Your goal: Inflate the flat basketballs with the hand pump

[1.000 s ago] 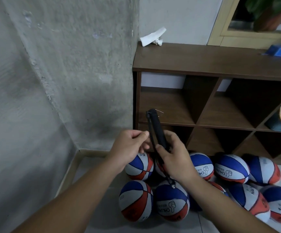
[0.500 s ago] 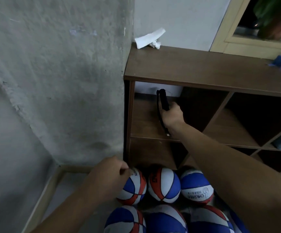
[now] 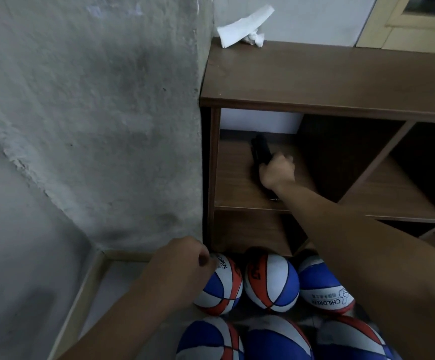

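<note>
**Pump on the shelf, balls crowded on the floor**

A rough grey wall [image 3: 94, 113] fills the left, its corner meeting the wooden shelf unit [image 3: 328, 81]; crumpled white paper [image 3: 242, 29] lies on the unit's top near that corner. Bare floor [image 3: 138, 276] shows between the skirting and the basketballs [image 3: 272, 284], which sit packed together below the shelves. The left hand [image 3: 182, 261] hangs beside the leftmost ball [image 3: 220, 287], fingers curled under; whether they grip anything cannot be told. The right hand [image 3: 277, 171] reaches into the upper left compartment, fingers wrapped round the black hand pump [image 3: 260, 149], which lies on the shelf board.
</note>
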{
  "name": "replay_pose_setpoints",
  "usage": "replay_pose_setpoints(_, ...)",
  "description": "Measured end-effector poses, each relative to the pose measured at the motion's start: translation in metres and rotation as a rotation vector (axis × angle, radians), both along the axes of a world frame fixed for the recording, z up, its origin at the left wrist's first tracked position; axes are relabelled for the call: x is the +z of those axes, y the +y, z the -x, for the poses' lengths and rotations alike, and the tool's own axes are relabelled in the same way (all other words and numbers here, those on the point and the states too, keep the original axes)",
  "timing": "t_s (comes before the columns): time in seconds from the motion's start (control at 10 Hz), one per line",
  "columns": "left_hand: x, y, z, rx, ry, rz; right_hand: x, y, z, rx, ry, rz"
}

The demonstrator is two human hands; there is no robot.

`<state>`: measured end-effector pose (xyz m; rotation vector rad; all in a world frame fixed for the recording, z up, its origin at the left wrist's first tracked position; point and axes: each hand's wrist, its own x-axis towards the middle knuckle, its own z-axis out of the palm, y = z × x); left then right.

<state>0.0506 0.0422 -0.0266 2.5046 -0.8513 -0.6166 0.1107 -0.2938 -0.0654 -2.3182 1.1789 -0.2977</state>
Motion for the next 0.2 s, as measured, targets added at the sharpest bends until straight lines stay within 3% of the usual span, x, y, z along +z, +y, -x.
replay_pose_setpoints(0.2, 0.0, 0.003, 0.002, -0.056, -0.061, 0.003, 0.015, 0.004, 0.018, 0.024, 0.026, -0.085)
